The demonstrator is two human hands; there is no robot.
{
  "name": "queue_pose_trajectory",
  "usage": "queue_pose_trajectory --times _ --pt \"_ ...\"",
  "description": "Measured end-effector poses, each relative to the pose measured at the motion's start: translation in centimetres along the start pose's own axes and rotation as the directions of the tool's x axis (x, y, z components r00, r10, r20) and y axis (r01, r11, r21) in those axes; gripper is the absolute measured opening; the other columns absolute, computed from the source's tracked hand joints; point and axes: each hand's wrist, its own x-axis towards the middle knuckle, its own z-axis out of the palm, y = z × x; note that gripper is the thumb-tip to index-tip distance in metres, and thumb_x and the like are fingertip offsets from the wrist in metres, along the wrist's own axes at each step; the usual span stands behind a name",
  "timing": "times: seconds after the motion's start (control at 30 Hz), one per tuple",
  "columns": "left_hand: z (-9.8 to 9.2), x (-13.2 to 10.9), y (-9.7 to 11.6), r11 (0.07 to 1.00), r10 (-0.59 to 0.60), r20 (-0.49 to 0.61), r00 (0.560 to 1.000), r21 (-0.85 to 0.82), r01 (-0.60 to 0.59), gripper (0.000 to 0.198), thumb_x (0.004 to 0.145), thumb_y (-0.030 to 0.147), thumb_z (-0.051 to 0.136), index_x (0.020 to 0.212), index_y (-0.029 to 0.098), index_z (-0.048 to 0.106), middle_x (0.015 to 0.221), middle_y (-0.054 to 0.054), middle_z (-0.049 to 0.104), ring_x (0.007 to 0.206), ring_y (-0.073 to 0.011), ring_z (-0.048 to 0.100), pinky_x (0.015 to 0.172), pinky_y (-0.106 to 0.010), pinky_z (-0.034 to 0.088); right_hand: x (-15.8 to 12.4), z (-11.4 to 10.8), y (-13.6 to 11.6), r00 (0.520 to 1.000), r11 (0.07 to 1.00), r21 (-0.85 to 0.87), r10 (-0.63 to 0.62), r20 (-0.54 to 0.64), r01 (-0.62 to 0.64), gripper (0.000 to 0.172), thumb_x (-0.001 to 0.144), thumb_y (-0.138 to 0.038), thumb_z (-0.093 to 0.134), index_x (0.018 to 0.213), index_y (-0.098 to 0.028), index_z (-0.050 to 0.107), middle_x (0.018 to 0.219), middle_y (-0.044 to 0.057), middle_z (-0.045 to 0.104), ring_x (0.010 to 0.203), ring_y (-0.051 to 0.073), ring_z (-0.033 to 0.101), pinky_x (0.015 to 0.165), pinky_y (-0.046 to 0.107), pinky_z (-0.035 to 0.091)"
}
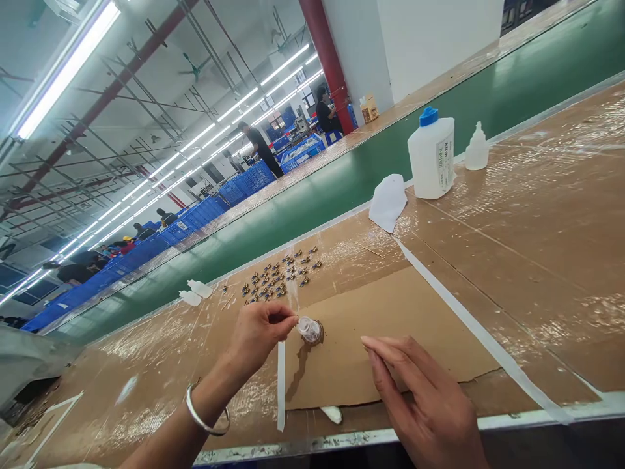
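My left hand (258, 335), with a silver bangle on its wrist, pinches its thumb and fingertips together at the rim of a small clear round cap (309, 329) that stands on a loose cardboard sheet (390, 326). What the pinch holds is too small to name. My right hand (424, 404) rests on the cardboard to the right of the cap, fingers stretched out together and holding nothing. Beyond the cap lie several tiny dark and gold parts (278, 277) scattered on the taped bench.
A white bottle with a blue cap (432, 156) and a small dropper bottle (477, 148) stand at the far right, a white cloth (388, 202) beside them. Two small dropper bottles (195, 293) lie at left. A green conveyor belt (342, 189) runs behind; other people work by blue crates.
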Motion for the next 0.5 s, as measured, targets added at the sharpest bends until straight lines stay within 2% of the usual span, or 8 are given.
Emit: queue_pose_trajectory --times 0.1,0.2,0.37,0.5 --pt "-0.8 -0.8 0.1 0.999 -0.016 -0.023 1.000 -0.042 0.015 0.020 0.066 0.035 0.064 0.062 0.016 0.068 0.050 0.002 0.055 0.048 -0.0109 0.048 0.047 -0.021 0.037 -0.2 -0.1 0.1 1.000 1.000 -0.009 0.015 0.012 -0.014 0.018 0.090 -0.013 0.047 0.106 -0.016 0.056 0.091 0.003 0.056 0.086 0.011 0.055 0.080 0.021 0.043" --pt "-2.0 -2.3 -1.0 0.990 -0.053 -0.117 0.992 -0.137 0.036 0.021 0.068 0.037 0.066 0.065 0.016 0.068 0.054 0.002 0.058 0.051 -0.0112 0.052 0.051 -0.021 0.041 -0.6 -0.3 0.1 0.998 0.998 -0.040 0.044 0.034 -0.042 0.017 0.092 -0.018 0.046 0.106 -0.016 0.056 0.093 0.002 0.056 0.087 0.009 0.054 0.084 0.019 0.041" --pt "-2.8 -5.5 -6.1 0.971 -0.192 -0.332 0.924 -0.198 0.131 0.025 0.067 0.041 0.069 0.070 0.017 0.069 0.060 0.000 0.064 0.060 -0.0137 0.057 0.059 -0.021 0.044 -0.7 -0.6 0.2 0.997 0.994 -0.104 0.045 0.060 -0.039 0.018 0.094 -0.026 0.045 0.106 -0.019 0.056 0.096 -0.001 0.057 0.087 0.007 0.055 0.089 0.016 0.037" --pt "-2.0 -7.1 -10.1 0.959 -0.246 -0.354 0.902 -0.221 0.175 0.024 0.068 0.041 0.069 0.071 0.017 0.070 0.068 -0.002 0.069 0.069 -0.0166 0.061 0.067 -0.023 0.045 -1.2 -0.4 0.9 0.993 0.989 -0.144 0.049 0.109 -0.033 0.024 0.094 -0.037 0.043 0.105 -0.021 0.057 0.095 -0.002 0.059 0.085 0.008 0.057 0.085 0.016 0.039"
